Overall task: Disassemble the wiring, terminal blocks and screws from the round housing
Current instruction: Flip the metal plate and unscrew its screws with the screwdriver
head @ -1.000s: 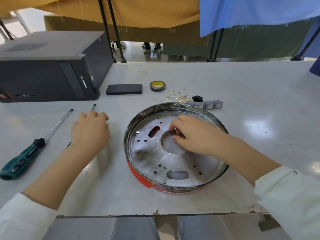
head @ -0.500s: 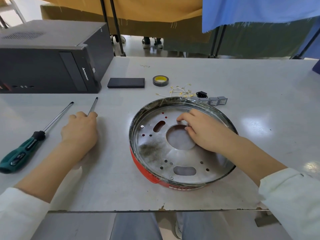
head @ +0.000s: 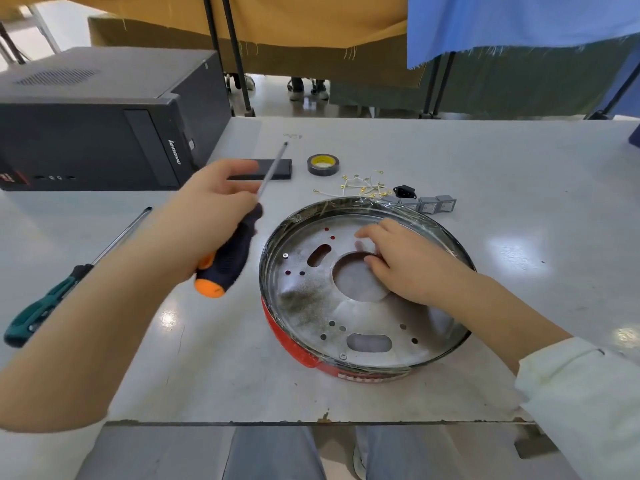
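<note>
On the pale grey worktable [head: 485, 161] near its front edge, I see the round metal housing with a red outer wall [head: 349, 313] lying open side up, its silver floor pierced with holes and slots. My right hand [head: 412, 261] rests inside it, fingers loosely bent at the rim of the large central hole and holding nothing that I can make out. My left hand [head: 207, 209] is raised above the table, left of the housing, curled round the dark, orange-capped handle of a screwdriver [head: 228, 251] whose shaft points away from me. Beyond the housing lie loose white wires with brass terminals [head: 360, 187], a small black socket [head: 402, 191] and grey square switch blocks [head: 434, 203]. A green-handled screwdriver [head: 48, 303] lies far left.
</note>
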A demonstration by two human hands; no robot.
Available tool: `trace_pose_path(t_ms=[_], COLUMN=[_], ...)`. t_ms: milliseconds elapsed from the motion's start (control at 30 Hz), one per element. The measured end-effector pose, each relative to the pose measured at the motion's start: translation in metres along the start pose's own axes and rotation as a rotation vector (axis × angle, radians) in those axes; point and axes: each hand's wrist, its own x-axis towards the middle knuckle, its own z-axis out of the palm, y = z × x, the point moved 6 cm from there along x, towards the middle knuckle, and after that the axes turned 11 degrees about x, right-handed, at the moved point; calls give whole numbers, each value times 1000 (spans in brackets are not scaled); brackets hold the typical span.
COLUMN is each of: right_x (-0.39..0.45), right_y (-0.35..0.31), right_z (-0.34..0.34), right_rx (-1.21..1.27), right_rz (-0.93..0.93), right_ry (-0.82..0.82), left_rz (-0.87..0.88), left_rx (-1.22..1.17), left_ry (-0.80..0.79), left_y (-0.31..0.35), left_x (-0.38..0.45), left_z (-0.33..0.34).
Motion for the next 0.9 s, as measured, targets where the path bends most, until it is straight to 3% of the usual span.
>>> trace_pose_path(t_ms=[100,333,467,633,800,900], right_x=[-3,-12,-10,-8,-5,1], right_y=[-11,-36,-37,-32,-41,-45], right_z=[-7,-28,-46,-68,-84,-92], right_rx=[110,163,95,27,109,204], right_rz=[-73,-248,-217,-177,-218,-196], right_ry=[61,142,233,306,333,303], left_rz=[-29,-72,-77,-79,-47,80], left_rx=[-160,-238,-237,-249,-715,-763], left_ry=[-75,-220,-327,-349,-364,-391], left_y=[17,37,54,69,94,102], left_x=[-12,-25,-32,-30,-20,-11], left_z=[29,78,88,78,60,53])
